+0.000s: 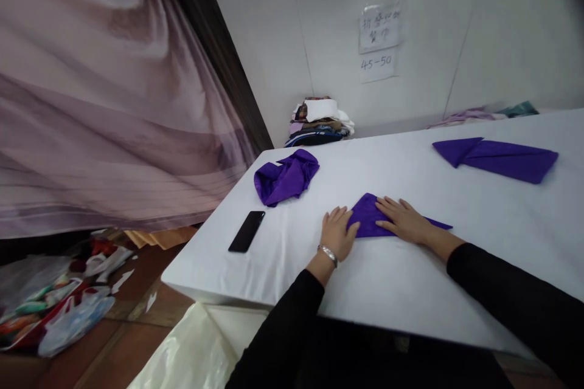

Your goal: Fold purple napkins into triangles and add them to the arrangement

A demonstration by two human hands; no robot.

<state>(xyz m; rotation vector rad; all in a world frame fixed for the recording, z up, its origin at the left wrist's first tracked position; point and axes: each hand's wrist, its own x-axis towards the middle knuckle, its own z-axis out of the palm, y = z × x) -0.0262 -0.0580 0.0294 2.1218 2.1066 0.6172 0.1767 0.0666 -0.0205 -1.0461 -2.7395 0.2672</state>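
A purple cloth [366,214], folded to a pointed shape, lies flat on the white-covered table in front of me. My left hand [336,233], with a silver bracelet at the wrist, rests on the cloth's left end with its fingers spread. Farther right, my right hand [403,219] lies flat across the same cloth, fingers apart. The cloth's thin tip shows beyond the right wrist; its middle right part is hidden under that hand. Neither hand is closed around anything.
A crumpled purple cloth [288,177] and a black phone [247,231] lie to the left on the table [292,267]. Another folded purple cloth [502,158] is at the far right. Stacked clothes [319,123] stand by the wall. A lined bin [191,346] is below the front edge.
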